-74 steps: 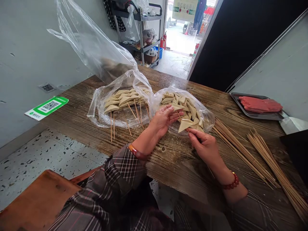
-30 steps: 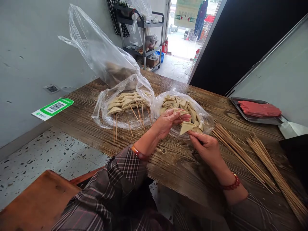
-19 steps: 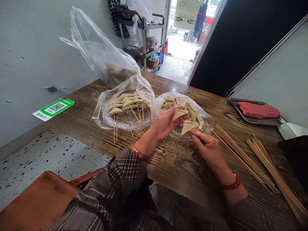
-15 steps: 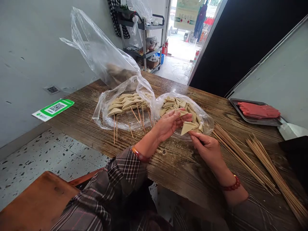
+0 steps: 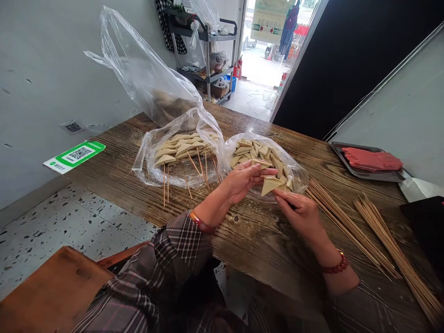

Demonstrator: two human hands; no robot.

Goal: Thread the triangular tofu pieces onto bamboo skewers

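In my right hand (image 5: 300, 210) a thin wooden skewer is pinched near its tip end, with a beige tofu-like triangle (image 5: 271, 186) threaded on it. My left hand (image 5: 243, 182) grips another beige triangle (image 5: 261, 163) between thumb and fingers, just above the skewered one. Below and behind both hands lies an open clear plastic bag (image 5: 298, 173) of loose triangles (image 5: 248, 150). To the left, a second clear bag (image 5: 142, 159) contains stacked triangles (image 5: 182, 145) on skewers (image 5: 196, 164), whose ends stick out toward me.
Two bundles of bare skewers (image 5: 350, 224) (image 5: 395, 254) lie on the wooden table (image 5: 256, 240) at right. Beyond them sits a dark tray (image 5: 374, 175) of pink slabs (image 5: 373, 159). A tall plastic bag (image 5: 138, 69) stands at back left, near a green QR card (image 5: 74, 157).
Both hands stay almost in place, the left still gripping a triangle and the right still holding the skewer. The view has shifted very slightly.
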